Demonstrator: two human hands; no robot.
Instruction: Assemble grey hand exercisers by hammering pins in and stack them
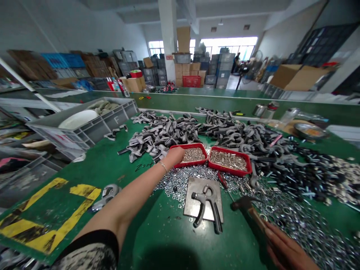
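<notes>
Red tray point(191, 147) sits on the green workbench point(92, 221), its long side running crossways, right at the left hand point(174, 156), which is much nearer and curled over its corner (can't tell if it's really gripping). Right hand point(289, 251), farther back, is closed around a hammer point(253, 217).

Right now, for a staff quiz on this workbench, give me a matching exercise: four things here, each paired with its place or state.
Things:
1. Left hand
2. Right hand
3. Grip exerciser
4. Grey crate

Places or states:
A. Lying on a metal plate
B. Around a hammer
C. On a red tray
D. Holding a white round thing

Pairs: 1-C, 2-B, 3-A, 4-D.
</notes>
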